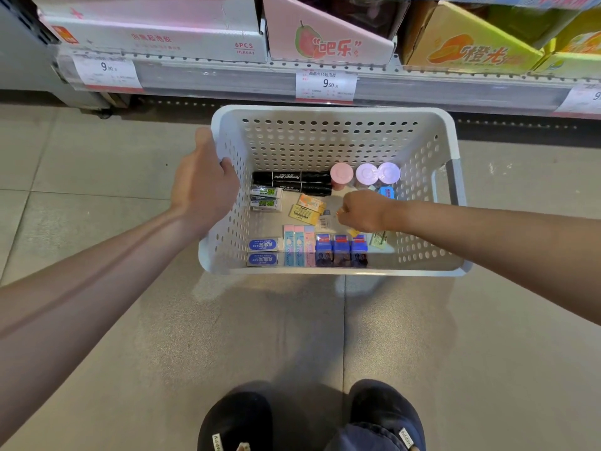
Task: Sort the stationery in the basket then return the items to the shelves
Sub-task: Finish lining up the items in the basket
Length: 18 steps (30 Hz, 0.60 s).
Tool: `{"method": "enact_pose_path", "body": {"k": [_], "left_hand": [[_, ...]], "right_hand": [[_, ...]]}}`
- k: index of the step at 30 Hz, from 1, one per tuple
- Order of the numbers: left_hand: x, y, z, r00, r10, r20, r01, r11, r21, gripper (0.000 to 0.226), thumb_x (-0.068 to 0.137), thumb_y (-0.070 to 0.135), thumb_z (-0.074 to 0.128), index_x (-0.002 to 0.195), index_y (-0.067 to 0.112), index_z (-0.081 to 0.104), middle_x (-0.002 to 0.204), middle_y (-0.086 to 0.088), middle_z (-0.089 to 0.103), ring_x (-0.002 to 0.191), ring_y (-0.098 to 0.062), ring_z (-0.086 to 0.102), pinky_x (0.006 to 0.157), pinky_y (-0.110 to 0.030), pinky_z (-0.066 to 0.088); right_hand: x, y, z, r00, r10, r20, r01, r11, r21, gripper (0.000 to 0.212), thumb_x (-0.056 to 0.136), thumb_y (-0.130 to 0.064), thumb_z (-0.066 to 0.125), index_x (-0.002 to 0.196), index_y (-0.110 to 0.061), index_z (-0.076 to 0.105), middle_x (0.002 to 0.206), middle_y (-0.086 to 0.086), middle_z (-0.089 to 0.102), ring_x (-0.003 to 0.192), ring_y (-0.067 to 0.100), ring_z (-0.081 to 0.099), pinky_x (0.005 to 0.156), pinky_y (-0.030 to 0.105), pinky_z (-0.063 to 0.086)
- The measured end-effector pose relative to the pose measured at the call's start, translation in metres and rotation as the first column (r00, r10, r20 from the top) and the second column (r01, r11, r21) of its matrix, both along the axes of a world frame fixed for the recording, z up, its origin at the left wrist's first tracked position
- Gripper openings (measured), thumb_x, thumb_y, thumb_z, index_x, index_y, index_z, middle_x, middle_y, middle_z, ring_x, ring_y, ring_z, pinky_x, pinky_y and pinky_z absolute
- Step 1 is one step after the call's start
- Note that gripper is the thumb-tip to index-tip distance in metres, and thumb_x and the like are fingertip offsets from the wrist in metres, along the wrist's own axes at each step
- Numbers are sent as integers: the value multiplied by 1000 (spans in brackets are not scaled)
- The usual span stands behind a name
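**Hands at a basket of stationery**

A white perforated basket (335, 125) sits on the tiled floor (97, 320) before a store shelf (227, 79). The left hand (203, 190) holds the basket's left rim, its grip closed around the edge. The right hand (362, 211) reaches inside, fingers curled over small items; whether it holds one cannot be told. Inside lie two black markers (292, 182), three round-lidded jars (366, 174) and rows of erasers (309, 245).
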<state>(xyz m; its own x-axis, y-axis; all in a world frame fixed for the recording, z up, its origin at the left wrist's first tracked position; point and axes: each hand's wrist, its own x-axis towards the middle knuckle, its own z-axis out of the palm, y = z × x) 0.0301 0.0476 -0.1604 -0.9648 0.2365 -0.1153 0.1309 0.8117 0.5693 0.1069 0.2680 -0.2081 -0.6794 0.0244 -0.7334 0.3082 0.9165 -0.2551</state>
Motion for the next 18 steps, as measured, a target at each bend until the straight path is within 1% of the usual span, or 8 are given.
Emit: {"method": "enact_pose_path", "body": {"k": [2, 4, 6, 10, 12, 14, 15, 18], "left_hand": [[0, 0, 0, 1000, 0, -2, 0, 1000, 0, 24, 98, 9, 39, 119, -2, 34, 65, -5, 45, 53, -28, 51, 51, -50, 51], [1, 1, 0, 1000, 4, 1, -4, 1000, 1, 23, 98, 10, 39, 118, -1, 34, 65, -5, 45, 53, -27, 50, 52, -50, 51], [1, 1, 0, 1000, 12, 10, -12, 1000, 5, 22, 98, 9, 38, 117, -1, 34, 63, -5, 43, 53, -26, 48, 51, -48, 50], [0, 0, -1, 1000, 19, 10, -19, 1000, 14, 22, 98, 10, 38, 117, -1, 34, 63, -4, 42, 52, -25, 48, 49, -40, 45], [0, 1, -2, 1000, 24, 11, -24, 1000, 12, 22, 98, 9, 38, 117, -1, 33, 63, -4, 42, 51, -23, 46, 47, -37, 41], [0, 1, -2, 1000, 27, 9, -27, 1000, 12, 22, 98, 9, 38, 117, -1, 33, 63, -4, 42, 50, -22, 46, 46, -34, 38], [0, 1, -2, 1000, 27, 7, -27, 1000, 13, 22, 98, 9, 38, 117, -1, 33, 63, -4, 42, 50, -21, 45, 45, -33, 38], [0, 1, -3, 1000, 25, 7, -25, 1000, 19, 21, 98, 9, 38, 117, -1, 33, 63, -5, 42, 50, -22, 45, 47, -36, 40]], "right_hand": [[-4, -9, -1, 998, 18, -58, -20, 999, -47, 31, 97, -18, 41, 69, -5, 46, 70, 8, 49, 72, 25, 49, 55, 28, 34], [-9, -15, -6, 998, -26, -56, 20, 994, -110, 21, 97, -14, 40, 107, 0, 52, 92, 15, 57, 77, 28, 56, 60, 29, 39], [-12, -20, -9, 995, -86, -55, 77, 986, -149, 32, 98, -10, 35, 128, -3, 42, 107, 17, 60, 79, 27, 62, 56, 27, 41], [-18, -27, -15, 990, -90, -108, 80, 992, -94, 33, 99, -15, 31, 114, 0, 55, 116, 19, 58, 103, 34, 57, 80, 37, 45], [-18, -30, -17, 990, -47, -129, 40, 998, -56, 34, 100, -29, 32, 99, -4, 55, 104, 17, 57, 93, 30, 52, 76, 34, 41], [-17, -31, -17, 982, -2, -191, 4, 1000, 6, 33, 93, -43, 45, 92, -11, 52, 93, 10, 56, 85, 27, 52, 69, 30, 39], [-17, -31, -17, 974, 44, -224, -31, 998, 58, 32, 88, -44, 53, 96, -13, 54, 94, 9, 58, 87, 27, 55, 68, 29, 40], [-18, -31, -17, 942, 228, -246, -186, 965, 184, 40, 86, -23, 60, 125, -17, 53, 112, 7, 62, 102, 26, 59, 67, 28, 42]]}}
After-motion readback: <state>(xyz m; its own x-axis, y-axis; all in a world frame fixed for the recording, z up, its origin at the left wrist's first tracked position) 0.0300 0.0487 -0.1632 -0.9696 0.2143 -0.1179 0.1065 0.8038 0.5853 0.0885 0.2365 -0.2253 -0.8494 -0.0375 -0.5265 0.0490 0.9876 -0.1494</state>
